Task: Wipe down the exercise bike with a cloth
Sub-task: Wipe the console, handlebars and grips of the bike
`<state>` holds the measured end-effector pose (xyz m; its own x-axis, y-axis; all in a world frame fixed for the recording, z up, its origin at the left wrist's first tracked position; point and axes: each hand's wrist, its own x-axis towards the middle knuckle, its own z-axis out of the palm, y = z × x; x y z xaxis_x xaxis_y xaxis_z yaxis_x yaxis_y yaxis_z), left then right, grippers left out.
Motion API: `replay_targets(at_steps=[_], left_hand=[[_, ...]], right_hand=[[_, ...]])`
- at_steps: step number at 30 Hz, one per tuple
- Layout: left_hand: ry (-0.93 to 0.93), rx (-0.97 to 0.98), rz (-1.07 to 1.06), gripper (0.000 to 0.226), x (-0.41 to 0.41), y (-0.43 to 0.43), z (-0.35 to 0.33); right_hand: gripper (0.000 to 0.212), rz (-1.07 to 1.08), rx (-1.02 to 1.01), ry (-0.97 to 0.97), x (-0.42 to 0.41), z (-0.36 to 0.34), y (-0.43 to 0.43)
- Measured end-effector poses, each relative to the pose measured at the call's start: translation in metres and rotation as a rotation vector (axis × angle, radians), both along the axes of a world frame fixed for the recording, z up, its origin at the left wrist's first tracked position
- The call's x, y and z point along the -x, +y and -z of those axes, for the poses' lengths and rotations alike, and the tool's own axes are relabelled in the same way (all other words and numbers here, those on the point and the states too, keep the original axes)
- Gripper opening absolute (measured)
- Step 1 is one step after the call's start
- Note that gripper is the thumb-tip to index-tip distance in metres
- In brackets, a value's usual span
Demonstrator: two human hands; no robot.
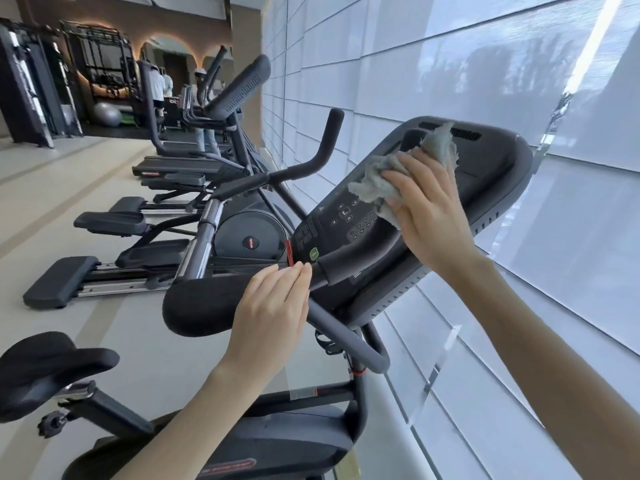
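Note:
The black exercise bike fills the middle of the head view, with its console (485, 188) tilted up to the right and its saddle (45, 368) at the lower left. My right hand (429, 209) presses a crumpled grey cloth (381, 174) flat against the console's face, just above the button panel (349, 220). My left hand (273, 313) rests on the padded left handlebar (201, 306), fingers wrapped over its top near the red clip. The bike's frame and flywheel cover (277, 441) run along the bottom.
A row of elliptical machines (194, 237) and treadmills stretches away on the left over a pale floor. White window blinds (519, 64) line the right side, close behind the console. People stand far back by a rack (100, 60) and a grey exercise ball (107, 114).

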<state>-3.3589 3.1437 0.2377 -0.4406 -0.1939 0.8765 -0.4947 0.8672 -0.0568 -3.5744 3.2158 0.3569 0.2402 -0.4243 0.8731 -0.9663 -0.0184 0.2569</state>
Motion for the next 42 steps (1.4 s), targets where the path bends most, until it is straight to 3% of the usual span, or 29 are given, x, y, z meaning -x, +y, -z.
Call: replay_targets(at_steps=[4, 11, 15, 18, 23, 27, 31, 35, 42], left_hand=[[0.011, 0.009, -0.013, 0.03, 0.0, 0.0, 0.0], [-0.004, -0.006, -0.024, 0.037, 0.001, -0.001, 0.0], [0.003, -0.028, -0.014, 0.035, 0.0, 0.0, -0.001], [-0.013, -0.028, -0.005, 0.039, -0.001, -0.001, -0.001], [-0.03, -0.033, -0.001, 0.038, 0.0, -0.002, 0.0], [-0.01, -0.016, 0.0, 0.034, 0.0, -0.004, 0.001], [0.006, -0.013, 0.005, 0.032, 0.0, -0.005, 0.002], [0.013, -0.01, 0.014, 0.031, -0.001, -0.005, 0.001], [0.005, -0.015, 0.021, 0.031, -0.001, -0.004, 0.001]], right_hand=[[0.028, -0.04, -0.085, 0.042, -0.004, 0.033, -0.005], [0.028, -0.15, -0.119, -0.295, -0.057, 0.09, -0.003], [0.043, -0.242, -0.178, -0.226, -0.07, 0.088, 0.004], [0.035, -0.222, -0.108, -0.185, -0.058, 0.052, 0.005], [0.032, -0.003, 0.056, -0.006, -0.02, -0.026, -0.008], [0.023, 0.281, -0.042, 0.184, -0.002, -0.043, -0.019], [0.022, 0.289, -0.149, 0.294, -0.006, -0.02, -0.019], [0.021, 0.249, -0.221, 0.266, -0.021, 0.011, -0.016], [0.026, 0.029, -0.318, 0.016, -0.047, 0.04, -0.01]])
